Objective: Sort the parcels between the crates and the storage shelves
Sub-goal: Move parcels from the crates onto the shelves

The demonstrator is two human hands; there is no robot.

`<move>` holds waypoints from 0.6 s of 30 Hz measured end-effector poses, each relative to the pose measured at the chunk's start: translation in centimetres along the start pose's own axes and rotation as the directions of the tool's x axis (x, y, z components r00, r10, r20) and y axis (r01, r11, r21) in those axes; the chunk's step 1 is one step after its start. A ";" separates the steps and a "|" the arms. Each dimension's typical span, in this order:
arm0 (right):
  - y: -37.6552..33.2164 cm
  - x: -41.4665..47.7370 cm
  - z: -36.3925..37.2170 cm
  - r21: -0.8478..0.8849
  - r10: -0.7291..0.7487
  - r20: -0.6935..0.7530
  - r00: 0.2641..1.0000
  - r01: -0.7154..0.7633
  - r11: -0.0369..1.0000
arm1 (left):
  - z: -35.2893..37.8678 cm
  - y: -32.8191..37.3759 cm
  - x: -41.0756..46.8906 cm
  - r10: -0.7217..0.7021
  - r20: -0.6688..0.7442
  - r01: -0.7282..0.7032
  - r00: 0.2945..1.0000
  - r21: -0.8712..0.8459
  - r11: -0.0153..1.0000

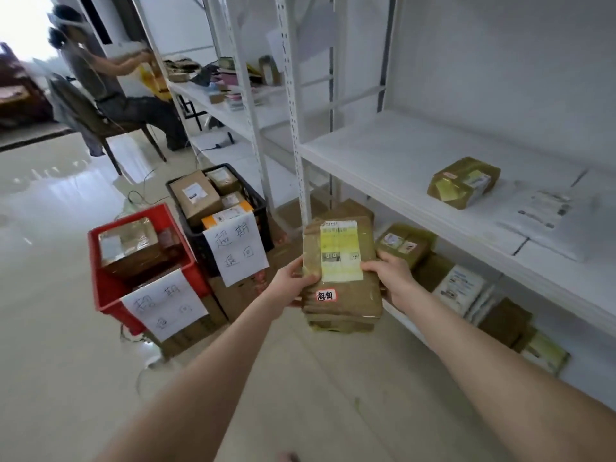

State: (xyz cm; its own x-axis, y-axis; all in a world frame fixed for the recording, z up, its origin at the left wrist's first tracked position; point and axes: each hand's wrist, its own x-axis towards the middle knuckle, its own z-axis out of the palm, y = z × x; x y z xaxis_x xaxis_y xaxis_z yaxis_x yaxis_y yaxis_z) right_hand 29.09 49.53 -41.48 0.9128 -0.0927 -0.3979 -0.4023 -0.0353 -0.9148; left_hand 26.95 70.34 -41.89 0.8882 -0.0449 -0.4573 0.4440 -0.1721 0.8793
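I hold a flat brown taped parcel (343, 295) upright in front of me; it bears a yellow shipping label and a small red-edged sticker. My left hand (293, 278) grips its left edge and my right hand (388, 275) grips its right edge. A red crate (106, 295) with a handwritten paper sign stands on the floor to the left, with a brown box inside. Behind it a black crate (256, 201), also signed, is filled with several boxes. The white storage shelves (383, 168) rise on the right.
One taped parcel (463, 186) and a white mailer (550, 221) lie on the middle shelf. Several parcels (460, 288) crowd the lower shelf. Cardboard boxes sit under the crates. A person (100, 71) sits on a chair at the far left, working at the far shelf. Cables trail across the glossy floor.
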 end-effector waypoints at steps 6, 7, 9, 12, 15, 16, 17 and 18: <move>-0.9 5.9 14.2 -0.057 0.083 0.138 0.987 -0.076 0.995 | -13.1 -2.4 3.8 -0.095 -0.104 0.091 0.990 -0.042 0.995; -1.1 6.7 16.4 -0.063 0.090 0.155 0.984 -0.081 0.995 | -15.2 -2.6 4.4 -0.098 -0.128 0.093 0.987 -0.044 0.995; -1.6 8.4 20.4 -0.084 0.111 0.191 0.975 -0.097 0.992 | -19.1 -2.7 5.7 -0.100 -0.169 0.095 0.980 -0.038 0.995; -2.3 10.6 25.5 -0.124 0.145 0.236 0.961 -0.118 0.985 | -23.8 -3.1 7.1 -0.095 -0.213 0.092 0.972 -0.021 0.996; -2.8 13.2 29.6 -0.149 0.145 0.265 0.953 -0.108 0.983 | -27.1 -3.5 8.7 -0.103 -0.269 0.086 0.958 -0.074 0.994; -3.0 14.2 31.0 -0.158 0.145 0.276 0.950 -0.104 0.982 | -28.2 -3.5 9.2 -0.114 -0.284 0.090 0.952 -0.099 0.991; -3.1 15.3 32.4 -0.170 0.145 0.289 0.946 -0.098 0.981 | -29.3 -3.6 9.8 -0.125 -0.304 0.091 0.944 -0.123 0.988; -3.4 16.4 33.8 -0.176 0.143 0.307 0.941 -0.091 0.980 | -30.4 -3.7 10.5 -0.131 -0.329 0.086 0.935 -0.145 0.986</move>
State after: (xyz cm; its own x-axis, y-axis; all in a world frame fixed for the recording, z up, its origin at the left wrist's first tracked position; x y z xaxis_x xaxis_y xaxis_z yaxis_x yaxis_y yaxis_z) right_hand 47.78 81.76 -47.23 0.8230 0.2138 -0.5263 -0.4900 -0.2018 -0.8481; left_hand 38.22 100.46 -45.85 0.8115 0.3047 -0.4987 0.5315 -0.0303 0.8465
